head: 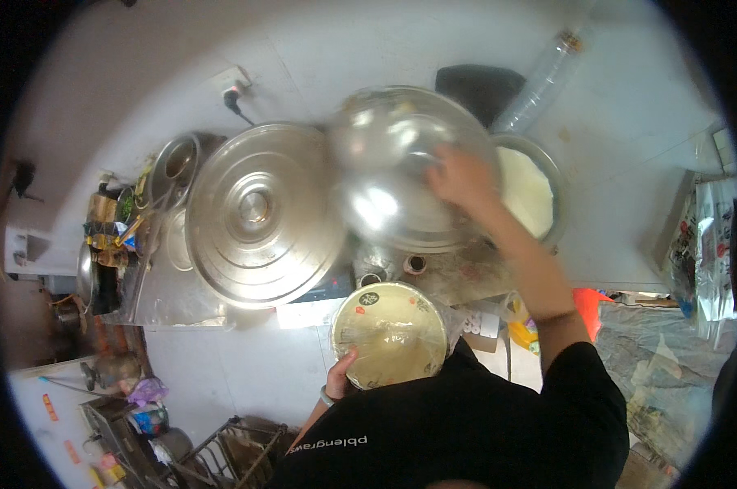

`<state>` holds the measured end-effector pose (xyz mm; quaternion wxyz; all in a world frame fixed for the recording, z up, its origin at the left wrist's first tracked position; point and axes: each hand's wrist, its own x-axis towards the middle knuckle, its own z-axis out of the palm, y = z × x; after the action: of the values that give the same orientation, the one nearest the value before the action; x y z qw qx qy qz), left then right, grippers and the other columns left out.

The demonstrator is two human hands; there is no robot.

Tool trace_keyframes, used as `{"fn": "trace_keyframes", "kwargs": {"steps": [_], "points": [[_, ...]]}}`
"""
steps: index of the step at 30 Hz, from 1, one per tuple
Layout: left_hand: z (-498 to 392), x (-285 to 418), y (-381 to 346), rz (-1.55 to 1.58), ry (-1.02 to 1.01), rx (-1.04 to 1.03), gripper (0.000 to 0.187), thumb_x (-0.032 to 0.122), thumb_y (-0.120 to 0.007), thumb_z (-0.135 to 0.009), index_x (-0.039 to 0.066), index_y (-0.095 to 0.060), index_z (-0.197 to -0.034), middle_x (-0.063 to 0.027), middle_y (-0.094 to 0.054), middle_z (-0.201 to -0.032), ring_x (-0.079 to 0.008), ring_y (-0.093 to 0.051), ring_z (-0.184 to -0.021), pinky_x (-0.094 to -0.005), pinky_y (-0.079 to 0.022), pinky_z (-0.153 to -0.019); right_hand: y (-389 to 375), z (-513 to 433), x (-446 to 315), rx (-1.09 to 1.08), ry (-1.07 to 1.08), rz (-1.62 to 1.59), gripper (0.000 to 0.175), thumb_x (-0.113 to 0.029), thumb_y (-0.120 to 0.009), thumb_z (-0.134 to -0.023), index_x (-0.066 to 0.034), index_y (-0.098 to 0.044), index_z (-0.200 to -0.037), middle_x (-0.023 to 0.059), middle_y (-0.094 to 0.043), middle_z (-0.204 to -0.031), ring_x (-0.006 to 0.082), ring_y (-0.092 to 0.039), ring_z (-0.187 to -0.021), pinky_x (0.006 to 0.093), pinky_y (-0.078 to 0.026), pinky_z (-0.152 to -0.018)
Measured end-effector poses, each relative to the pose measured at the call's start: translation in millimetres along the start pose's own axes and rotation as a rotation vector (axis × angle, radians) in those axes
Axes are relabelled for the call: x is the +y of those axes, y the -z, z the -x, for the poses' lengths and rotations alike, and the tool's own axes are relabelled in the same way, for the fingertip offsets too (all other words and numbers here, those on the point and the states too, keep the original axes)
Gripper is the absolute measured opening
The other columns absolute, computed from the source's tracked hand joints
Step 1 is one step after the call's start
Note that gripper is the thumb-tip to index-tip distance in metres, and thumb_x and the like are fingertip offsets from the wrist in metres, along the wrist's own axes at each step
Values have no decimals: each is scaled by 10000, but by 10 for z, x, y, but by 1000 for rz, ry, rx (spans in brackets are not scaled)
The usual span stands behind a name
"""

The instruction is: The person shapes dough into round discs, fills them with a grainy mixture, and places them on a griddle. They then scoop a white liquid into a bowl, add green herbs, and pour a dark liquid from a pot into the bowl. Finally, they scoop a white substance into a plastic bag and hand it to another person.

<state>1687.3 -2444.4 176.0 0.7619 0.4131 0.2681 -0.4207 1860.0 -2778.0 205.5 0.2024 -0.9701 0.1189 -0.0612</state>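
My left hand (342, 374) grips the rim of a yellow bowl (388, 335) close to my body. Thin clear plastic film covers the inside of this bowl, and dark printed marks show along its wall. At the centre of a large round metal lid (399, 202), my right hand (463, 177) is closed about its knob, which the fingers mostly hide. Both the lid and the hand are blurred. Right of the lid, a metal pot (556, 183) shows part of its smooth, pale white contents (527, 189); the lid covers the rest from view.
A second large metal lid (258, 214) sits to the left. Between it and my body are a small jar (415, 264) and a white-edged counter. A metal pot (182, 162) and seasoning containers (108, 226) stand far left. A wall socket (232, 82) holds a black plug.
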Motion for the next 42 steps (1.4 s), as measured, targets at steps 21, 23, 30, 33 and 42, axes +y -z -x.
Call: {"fn": "trace_keyframes", "kwargs": {"steps": [21, 23, 30, 33, 42], "points": [[-323, 173, 618, 9, -216, -57, 581, 281, -546, -824, -11, -349, -1286, -141, -487, -1225, -288, -491, -1096, -399, -387, -930, -340, -204, -619, -137, 71, -370, 268, -242, -554, -819, -116, -562, -1055, 147, -612, -927, 298, -602, -825, 413, -472, -723], [-347, 156, 358, 119, -211, -7, 593, 272, -550, -811, -5, -343, -1292, -144, -482, -1228, -295, -484, -1105, -404, -387, -934, -120, 50, 246, -61, 41, -268, 342, -309, -542, -840, -146, -533, -1140, 130, -613, -971, 306, -595, -855, 425, -469, -734], [-870, 173, -389, 69, -134, -92, 590, 256, -543, -811, 0, -333, -1299, -143, -472, -1238, -298, -472, -1125, -409, -377, -955, 129, 996, 2774, -212, -480, 257, 334, -254, -494, -842, -232, -529, -1173, 158, -630, -897, 343, -605, -839, 435, -486, -703], [-1029, 132, -643, 71, -138, -100, 553, 268, -512, -849, -6, -335, -1295, -138, -477, -1234, -290, -478, -1119, -407, -382, -950, 171, 965, 3047, -419, -539, 326, 333, -211, -497, -810, -197, -571, -1134, 149, -627, -974, 337, -607, -878, 437, -490, -733], [-1295, 31, -998, 5, -188, -87, 500, 327, -388, -912, 4, -351, -1292, -155, -474, -1240, -300, -476, -1121, -428, -370, -961, -392, 520, 3376, -544, -568, 241, 284, -207, -506, -782, -102, -633, -1013, 130, -612, -1058, 303, -588, -974, 423, -473, -802]]}}
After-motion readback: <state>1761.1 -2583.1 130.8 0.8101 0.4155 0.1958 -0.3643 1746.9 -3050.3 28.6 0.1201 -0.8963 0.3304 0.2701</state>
